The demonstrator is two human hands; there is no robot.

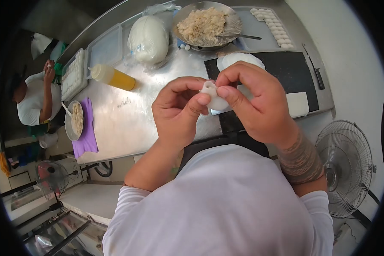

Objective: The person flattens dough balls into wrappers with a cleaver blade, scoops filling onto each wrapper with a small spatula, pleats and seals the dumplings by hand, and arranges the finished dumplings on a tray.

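Note:
My left hand [175, 113] and my right hand [258, 104] meet over the near edge of a steel table. Between them they pinch a small white dough dumpling [217, 101], its top gathered to a narrow opening. The fingers and thumb of my left hand curl round its left side. At its right rim, the thumb and index finger of my right hand press the dough. Behind my right hand, a white round [239, 59], perhaps wrappers, lies on a black mat [282, 68], partly hidden by the hand.
A metal bowl [187, 41] of pale filling with a utensil stands at the back, beside bagged dough [148, 40]. A tray [260, 34] holds formed dumplings. An oil bottle [113, 77] and a smaller bowl [71, 133] stand left, near another person [38, 98]. A fan [343, 164] is right.

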